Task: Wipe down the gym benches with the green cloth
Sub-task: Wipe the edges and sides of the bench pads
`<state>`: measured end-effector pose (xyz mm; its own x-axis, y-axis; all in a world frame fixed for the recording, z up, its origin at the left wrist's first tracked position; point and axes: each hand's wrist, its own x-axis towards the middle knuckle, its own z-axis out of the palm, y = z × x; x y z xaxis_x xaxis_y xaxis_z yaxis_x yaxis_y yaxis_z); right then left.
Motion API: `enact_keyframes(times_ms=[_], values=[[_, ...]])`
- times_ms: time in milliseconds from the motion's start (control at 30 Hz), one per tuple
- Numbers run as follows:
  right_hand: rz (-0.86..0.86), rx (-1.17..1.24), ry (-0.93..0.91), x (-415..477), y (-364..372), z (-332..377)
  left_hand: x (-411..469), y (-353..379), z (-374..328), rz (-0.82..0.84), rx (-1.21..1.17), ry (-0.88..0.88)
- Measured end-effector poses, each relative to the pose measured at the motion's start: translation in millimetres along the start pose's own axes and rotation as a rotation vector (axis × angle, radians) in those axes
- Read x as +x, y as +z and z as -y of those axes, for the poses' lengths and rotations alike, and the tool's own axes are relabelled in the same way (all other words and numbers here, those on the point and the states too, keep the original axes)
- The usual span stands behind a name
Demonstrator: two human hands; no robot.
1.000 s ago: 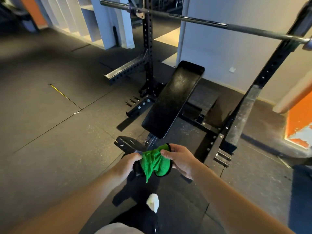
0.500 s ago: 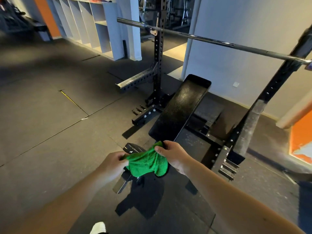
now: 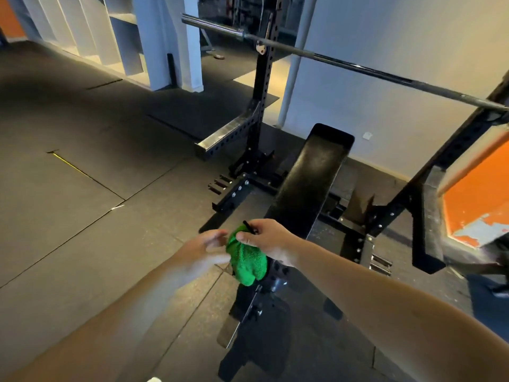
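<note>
Green cloth [image 3: 248, 261]: bunched, in the air, hanging from right hand [image 3: 268, 239]. Not lying on anything.

Right hand: thumb and fingers pinch the cloth's top edge. The rest of the cloth droops below the hand, on its thumb side.

Left hand [image 3: 205, 248]: just left of the cloth, level with the right hand. Heavy motion blur. Fingers look loosely straight and point at the cloth, gripping nothing that I can see. Touching the cloth or not: cannot tell.

Gym bench [image 3: 311, 183]: black pad starts right behind the right hand's knuckles and runs away from it. Bench frame [image 3: 256, 307] sits below the cloth and the right wrist.

Barbell [image 3: 358, 68]: well beyond both hands, resting across the rack. Rack upright [image 3: 260, 106] stands beyond the left hand. Rubber floor [image 3: 82, 216] lies to the left of the left hand.
</note>
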<state>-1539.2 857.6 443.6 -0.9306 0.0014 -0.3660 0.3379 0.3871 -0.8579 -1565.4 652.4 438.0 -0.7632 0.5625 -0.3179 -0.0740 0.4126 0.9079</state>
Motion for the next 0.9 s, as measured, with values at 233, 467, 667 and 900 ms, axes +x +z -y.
enact_keyframes(times_ms=[233, 467, 667, 900], values=[[0.061, -0.027, 0.119, 91, 67, 73, 25, -134, 40, 0.098, -0.001, -0.069], [0.188, -0.388, 0.19, 172, 82, 74, 82, -206, 67, 0.045, 0.076, -0.119], [0.145, -0.099, 0.265, 247, 63, 63, 165, -251, 68, 0.029, 0.113, -0.163], [0.026, 0.734, 0.4, 361, 22, 42, 300, -284, 39, -0.03, 0.038, -0.177]])
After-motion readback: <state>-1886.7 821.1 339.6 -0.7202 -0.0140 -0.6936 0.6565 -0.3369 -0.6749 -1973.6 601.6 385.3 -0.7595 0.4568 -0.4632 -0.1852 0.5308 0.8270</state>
